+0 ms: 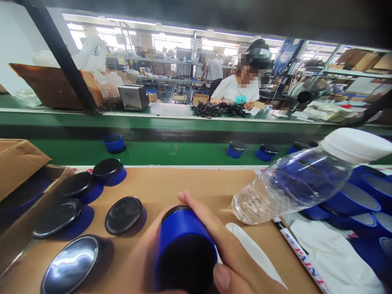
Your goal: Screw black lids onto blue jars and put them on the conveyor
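Observation:
Between my two hands is a blue cylindrical cup-like part (185, 226), its dark open end tilted toward me and a black rim at its far end. My left hand (142, 257) wraps its left side, partly blurred. My right hand (226, 249) grips the right side, thumb at the near edge. A black round lid-like piece (123, 215) lies left of my hands, and a shiny one (73, 263) sits nearer to me. A white cloth or paper piece (252, 253) lies just right of my right hand.
A clear bottle (275, 188) with a white cap stands at right beside a paint marker (300, 257), white cloth (333, 249) and several blue parts (352, 198). A cardboard box (21, 163) is at left. Blue-black parts (235, 149) sit on the green surface; beyond, a person (237, 87) sits.

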Demonstrator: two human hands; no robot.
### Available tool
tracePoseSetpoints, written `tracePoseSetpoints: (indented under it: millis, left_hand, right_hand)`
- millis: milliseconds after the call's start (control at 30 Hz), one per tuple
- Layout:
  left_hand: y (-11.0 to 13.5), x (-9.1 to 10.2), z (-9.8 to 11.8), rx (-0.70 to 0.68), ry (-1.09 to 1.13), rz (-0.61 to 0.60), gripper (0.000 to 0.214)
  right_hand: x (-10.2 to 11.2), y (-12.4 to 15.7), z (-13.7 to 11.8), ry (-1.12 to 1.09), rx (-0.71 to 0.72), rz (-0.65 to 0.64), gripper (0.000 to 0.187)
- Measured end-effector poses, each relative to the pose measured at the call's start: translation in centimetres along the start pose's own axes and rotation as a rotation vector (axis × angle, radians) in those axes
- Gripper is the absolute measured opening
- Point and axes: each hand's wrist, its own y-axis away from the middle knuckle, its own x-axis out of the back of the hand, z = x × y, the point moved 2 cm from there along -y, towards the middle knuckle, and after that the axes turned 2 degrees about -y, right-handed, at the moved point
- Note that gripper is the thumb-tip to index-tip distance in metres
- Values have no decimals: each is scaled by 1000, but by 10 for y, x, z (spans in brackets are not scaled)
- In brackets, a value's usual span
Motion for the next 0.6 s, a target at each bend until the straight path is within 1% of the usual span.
tracePoseSetpoints:
  millis: [67, 100, 167, 233, 300, 367, 467, 533, 600]
  left_hand:
    - [-6, -1, 8, 50, -114, -55, 61]
    - [-8, -2, 11, 60, -171, -68, 64]
    - [-10, -5, 15, 48, -252, -65, 61]
    - [-9, -9, 15, 32, -283, -61, 59]
    - [-8, -13, 12, 36, -314, -64, 64]
    - [-6, -17, 11, -12, -366, -3, 74]
    - [-3, -23, 13, -177, -475, 120, 80]
    - [-3, -27, 13, -240, -537, 138, 78]
    - [-5, -29, 13, -252, -545, 144, 73]
  right_hand:
    - [2, 1, 1, -3, 35, 4, 67]
    - [2, 2, 1, -2, 51, 4, 68]
    - [3, 1, 3, 9, 74, -7, 68]
    - [4, 0, 4, 36, 94, -21, 69]
    - [5, -1, 4, 74, 125, -26, 65]
    - [5, 0, 2, 120, 160, -18, 58]
    - [5, 3, -4, 163, 183, 8, 51]
    - [4, 6, -7, 182, 166, 42, 49]
    - [2, 8, -8, 210, 157, 67, 50]
